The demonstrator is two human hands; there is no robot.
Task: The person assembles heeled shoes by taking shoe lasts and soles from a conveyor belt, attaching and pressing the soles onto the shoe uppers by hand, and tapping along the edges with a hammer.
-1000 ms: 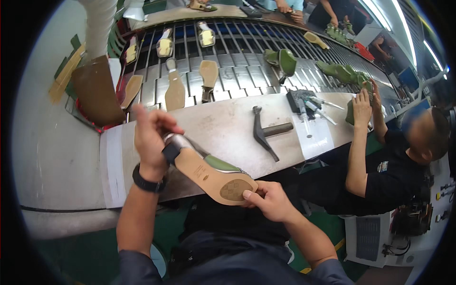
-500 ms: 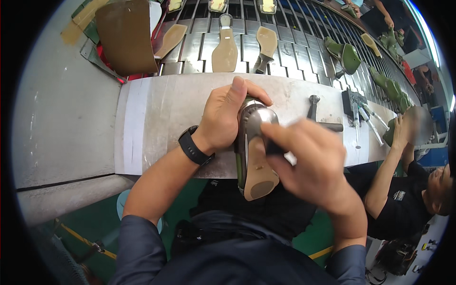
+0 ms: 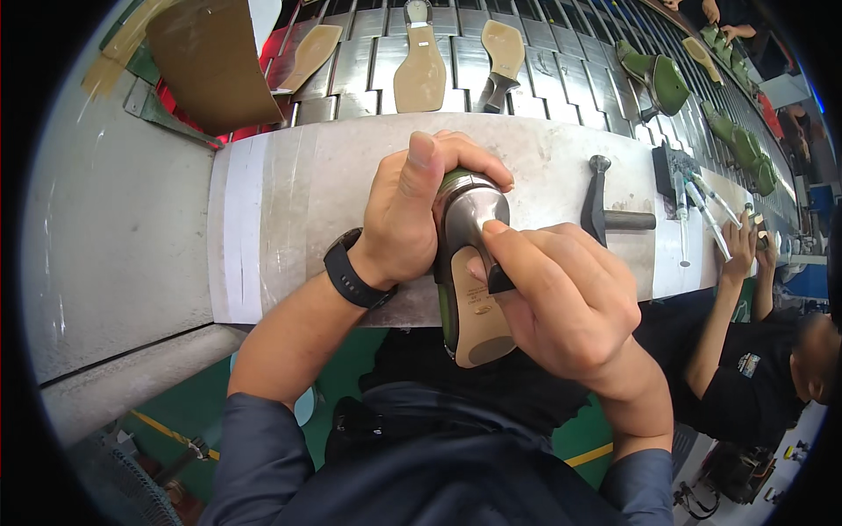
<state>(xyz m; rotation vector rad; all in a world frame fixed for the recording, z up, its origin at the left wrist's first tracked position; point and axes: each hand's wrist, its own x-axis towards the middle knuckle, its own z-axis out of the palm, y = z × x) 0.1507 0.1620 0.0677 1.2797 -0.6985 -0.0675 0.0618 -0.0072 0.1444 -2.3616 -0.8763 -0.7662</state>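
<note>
The hands (image 3: 570,298) hide parts of the green shoe (image 3: 465,305)

Left of the hammer (image 3: 598,203), a bare stretch of surface (image 3: 551,180) is leaving room for a hand to pass, though the shoe (image 3: 469,305), left hand (image 3: 406,206) and right hand (image 3: 570,302) are blocking it nearer the person. Right of the hammer, syringes (image 3: 682,210) and a black block (image 3: 664,171) are narrowing the gap beside its handle (image 3: 633,220); beyond it, a thin strip is running along the conveyor (image 3: 561,83).
</note>
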